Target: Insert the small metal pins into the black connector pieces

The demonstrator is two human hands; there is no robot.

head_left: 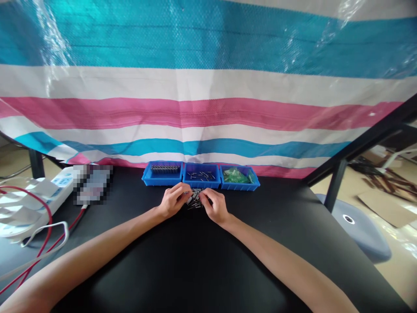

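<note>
- The left hand point(173, 201) and the right hand point(215, 207) meet at the far middle of the black table point(195, 269), with both forearms stretched across it.
- A small pile of metal parts point(195, 201) lies on the table between the two hands, just in front of the bins.
- The left fingers are curled, tips drawn together at the pile's left edge. The right fingers are bent over its right edge. The parts are too small to tell whether either hand has one pinched.
- Three blue bins stand side by side along the far edge, touching one another:
  - the left bin point(162, 173) holds a row of dark pieces
  - the middle bin point(201, 175) holds scattered metal pins
  - the right bin point(239, 177) holds green pieces
- A striped tarp point(208, 108) hangs close behind the bins and closes off the far side.
- The near half of the table is bare between and beside the forearms.
- At the left edge sit a white power strip point(60, 179) and a red cable point(39, 217), well apart from the hands.
- The right edge runs diagonally, with a black frame bar point(368, 139) above it and a grey round seat point(358, 232) beyond.
</note>
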